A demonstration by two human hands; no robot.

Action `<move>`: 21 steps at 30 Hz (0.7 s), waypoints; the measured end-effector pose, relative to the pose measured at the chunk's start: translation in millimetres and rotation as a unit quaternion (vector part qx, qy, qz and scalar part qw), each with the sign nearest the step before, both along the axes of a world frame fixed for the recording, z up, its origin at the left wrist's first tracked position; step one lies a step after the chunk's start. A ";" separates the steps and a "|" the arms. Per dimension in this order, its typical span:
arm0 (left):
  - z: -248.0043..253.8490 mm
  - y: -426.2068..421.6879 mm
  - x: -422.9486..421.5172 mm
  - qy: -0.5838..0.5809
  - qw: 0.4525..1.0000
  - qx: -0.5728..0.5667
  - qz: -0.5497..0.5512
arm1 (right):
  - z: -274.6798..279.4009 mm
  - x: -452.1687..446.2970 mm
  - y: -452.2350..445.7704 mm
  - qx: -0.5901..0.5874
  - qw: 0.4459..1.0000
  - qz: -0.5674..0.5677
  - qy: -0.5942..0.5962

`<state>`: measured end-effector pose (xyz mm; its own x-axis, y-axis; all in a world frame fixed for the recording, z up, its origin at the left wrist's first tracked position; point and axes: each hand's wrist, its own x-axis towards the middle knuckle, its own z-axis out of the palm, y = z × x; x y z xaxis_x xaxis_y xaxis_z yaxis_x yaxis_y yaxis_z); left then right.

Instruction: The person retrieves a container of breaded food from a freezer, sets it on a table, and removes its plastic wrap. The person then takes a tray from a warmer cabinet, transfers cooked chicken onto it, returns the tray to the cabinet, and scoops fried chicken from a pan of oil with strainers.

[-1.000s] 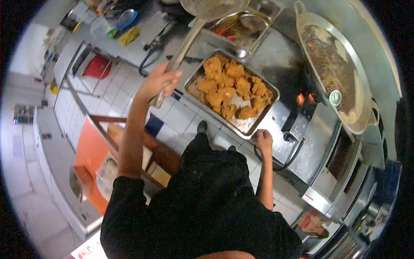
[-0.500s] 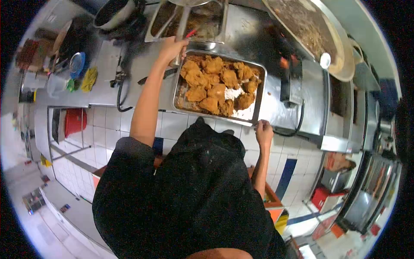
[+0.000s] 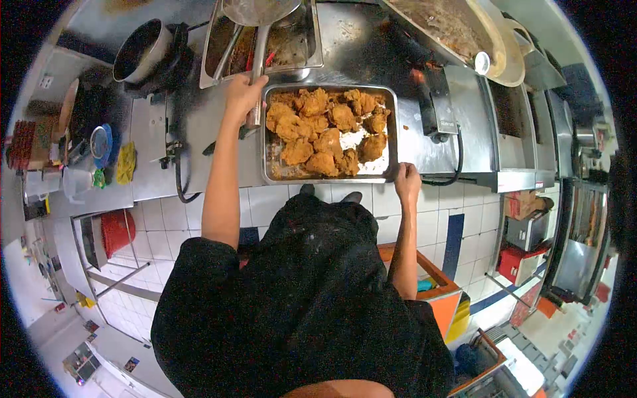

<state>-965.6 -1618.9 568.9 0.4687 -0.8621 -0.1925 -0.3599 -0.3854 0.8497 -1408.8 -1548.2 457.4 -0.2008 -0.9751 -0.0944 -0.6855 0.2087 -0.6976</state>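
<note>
A shallow metal tray (image 3: 267, 174) of browned fried chicken pieces (image 3: 326, 141) sits at the counter's front edge. My right hand (image 3: 407, 180) pinches the tray's near right corner. By the tray's left side, my left hand (image 3: 244, 98) is closed around the long metal handle (image 3: 261, 50) of a strainer. The strainer's round bowl (image 3: 259, 9) hangs over a deeper metal pan (image 3: 312, 65) behind the tray. Some of my left fingers are hidden. Inside that pan lies another metal handle (image 3: 227, 53).
A black pot (image 3: 142, 53) stands at the back left. A yellow cloth (image 3: 126, 162) and a blue-rimmed strainer (image 3: 101, 144) lie farther left. A dark box with a cable (image 3: 438, 113) is right of the tray. An orange-edged bin (image 3: 438, 298) is beside me.
The view has shifted, and the tray appears slightly left and more level. My left hand and the strainer appear farther left and lower relative to the tray. My right hand stays at its corner.
</note>
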 end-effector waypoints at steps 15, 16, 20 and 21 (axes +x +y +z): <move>-164.6 91.5 -7.6 -0.252 0.966 0.002 -0.049 | -35.2 7.9 -33.9 -0.039 0.996 -0.048 -0.062; -167.4 91.3 -3.3 -0.182 0.982 0.043 -0.003 | -36.3 10.9 -30.7 -0.040 0.996 -0.055 -0.065; -110.7 84.6 -40.7 0.129 0.989 -0.052 0.040 | -56.0 7.8 -10.5 -0.086 0.993 -0.079 -0.012; -135.8 87.8 -22.3 0.131 0.987 -0.091 -0.008 | -47.3 5.0 -2.9 -0.083 0.993 -0.076 -0.040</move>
